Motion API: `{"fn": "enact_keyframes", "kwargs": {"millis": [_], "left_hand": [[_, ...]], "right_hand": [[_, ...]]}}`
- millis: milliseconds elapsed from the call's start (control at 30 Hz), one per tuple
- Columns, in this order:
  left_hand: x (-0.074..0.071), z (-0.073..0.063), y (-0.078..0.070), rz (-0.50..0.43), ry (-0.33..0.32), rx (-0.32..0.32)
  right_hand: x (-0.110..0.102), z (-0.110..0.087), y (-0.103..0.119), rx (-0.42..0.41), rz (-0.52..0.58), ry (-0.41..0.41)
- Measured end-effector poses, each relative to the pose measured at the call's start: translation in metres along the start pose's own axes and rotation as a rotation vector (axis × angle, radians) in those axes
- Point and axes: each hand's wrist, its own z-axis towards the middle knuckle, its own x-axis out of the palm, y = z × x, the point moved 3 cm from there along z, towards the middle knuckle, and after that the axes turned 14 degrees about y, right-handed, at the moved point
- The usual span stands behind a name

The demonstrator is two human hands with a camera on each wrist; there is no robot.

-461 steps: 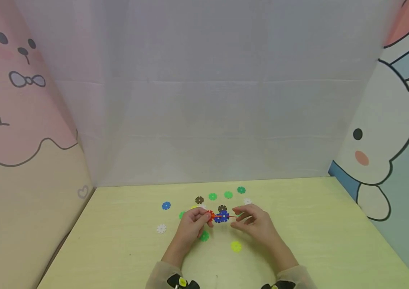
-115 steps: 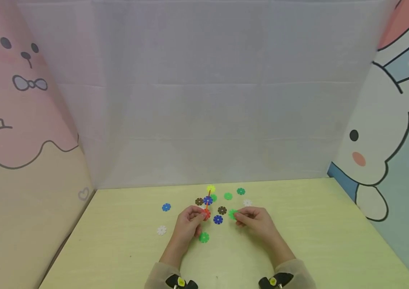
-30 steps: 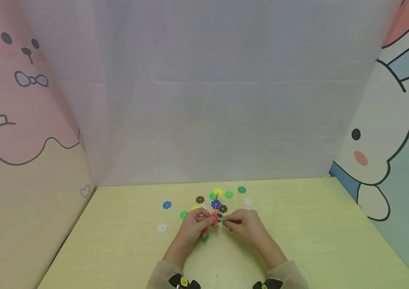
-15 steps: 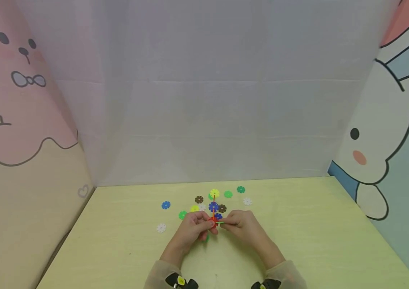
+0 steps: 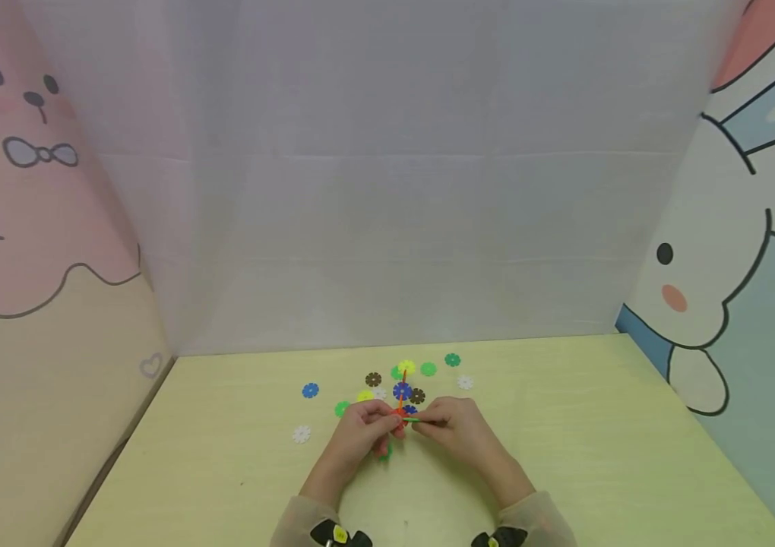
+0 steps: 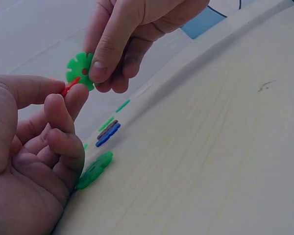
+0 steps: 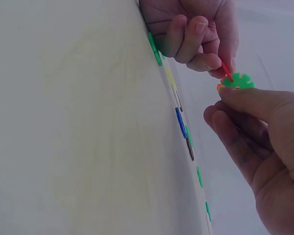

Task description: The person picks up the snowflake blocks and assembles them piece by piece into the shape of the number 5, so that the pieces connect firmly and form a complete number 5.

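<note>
My left hand (image 5: 360,437) pinches a red notched snowflake disc (image 6: 70,86) between thumb and fingertips. From it a linked chain of discs points away from me, with a blue disc (image 5: 402,391) midway and a yellow disc (image 5: 406,368) at the far end; thin orange and red discs show edge-on between them. My right hand (image 5: 459,431) pinches a green snowflake disc (image 7: 242,81) by its edge. In the left wrist view the green disc meets the red one at its notched rim, crosswise. How deep the notches sit is hidden by fingertips.
Loose discs lie on the pale wooden table (image 5: 565,456): a blue one (image 5: 310,390), white ones (image 5: 302,434), brown ones (image 5: 373,379), several greens (image 5: 452,359) and a dark blue one (image 5: 411,410). Another green disc (image 6: 95,170) lies beneath my left hand. Cloth walls enclose the table.
The chain, earlier held sideways, now points away with a yellow disc at its end. My right hand, earlier holding nothing, took a green disc and brought it left against the red disc.
</note>
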Motion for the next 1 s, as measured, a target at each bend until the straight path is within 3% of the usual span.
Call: {"fn": "enact_keyframes", "kwargs": {"millis": [300, 567, 1000], "left_hand": [[-0.004, 0.0, 0.002, -0.002, -0.03, -0.017], [-0.014, -0.003, 0.0, 0.018, -0.125, 0.004], [-0.016, -0.002, 0.001, 0.005, -0.19, -0.002]], "right_hand": [[0.002, 0.0, -0.001, 0.142, 0.07, 0.008], [0.0, -0.003, -0.011, 0.292, 0.143, 0.026], [0.011, 0.003, -0.019, 0.361, 0.122, 0.079]]}}
